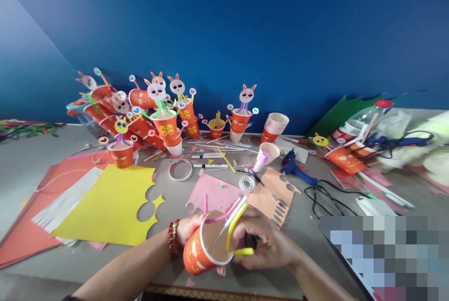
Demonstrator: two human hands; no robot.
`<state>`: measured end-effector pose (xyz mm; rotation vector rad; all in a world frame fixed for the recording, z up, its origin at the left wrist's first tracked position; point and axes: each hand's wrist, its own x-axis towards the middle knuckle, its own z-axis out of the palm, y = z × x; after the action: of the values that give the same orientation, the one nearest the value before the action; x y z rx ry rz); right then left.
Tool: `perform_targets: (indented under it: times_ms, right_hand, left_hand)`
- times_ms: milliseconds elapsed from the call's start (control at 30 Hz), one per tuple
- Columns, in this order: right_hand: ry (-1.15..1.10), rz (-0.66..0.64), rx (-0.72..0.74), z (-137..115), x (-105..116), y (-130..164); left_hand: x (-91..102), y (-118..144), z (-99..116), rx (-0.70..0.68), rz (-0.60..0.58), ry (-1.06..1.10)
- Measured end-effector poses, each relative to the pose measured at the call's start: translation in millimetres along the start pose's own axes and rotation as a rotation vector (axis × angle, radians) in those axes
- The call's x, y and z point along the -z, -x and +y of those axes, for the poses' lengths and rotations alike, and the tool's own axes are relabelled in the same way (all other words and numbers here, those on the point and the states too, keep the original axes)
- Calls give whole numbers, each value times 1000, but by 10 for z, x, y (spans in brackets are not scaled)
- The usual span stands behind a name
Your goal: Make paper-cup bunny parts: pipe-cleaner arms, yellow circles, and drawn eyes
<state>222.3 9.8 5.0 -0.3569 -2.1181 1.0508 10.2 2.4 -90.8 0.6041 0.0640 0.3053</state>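
Head camera: near the front edge of the grey desk (pixel 308 226), the left hand (pixel 189 228) is wrapped around the side of an orange paper cup with a white inside (pixel 199 252), which lies tilted with its mouth turned up toward the viewer. A red bead bracelet (pixel 172 240) sits on that wrist. The right hand (pixel 266 245) is closed at the cup's rim, pinching what looks like a pair of scissors with a dark handle (pixel 231 226), its thin metal blades reaching into the cup; whether the blades touch the cup I cannot tell. A bent yellow straw (pixel 233 233) and a pink straw (pixel 224 214) stick out of the cup's mouth. Just behind the hands lie a pink paper sheet (pixel 210 193) and a peach paper sheet with round cut-outs (pixel 277 189). Toward the left edge a large yellow paper sheet (pixel 108 207) lies over red paper. Along the back edge, against the blue wall, stands a cluster of finished orange cups with rabbit faces on stems (pixel 150 114), with a stack of plain cups (pixel 275 128) to its right. A blue glue gun (pixel 293 168) lies right of centre, its black cord trailing toward the front.
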Motion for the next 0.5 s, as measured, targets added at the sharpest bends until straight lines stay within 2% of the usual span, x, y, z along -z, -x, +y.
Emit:
perform_targets:
  times_ms: [167, 500]
  right_hand:
    - [11, 22, 0, 10, -4, 4]
    - [23, 32, 16, -18, -2, -13]
  left_hand:
    - [-17, 1, 3, -27, 61, -1]
    - [1, -2, -8, -25, 22, 42]
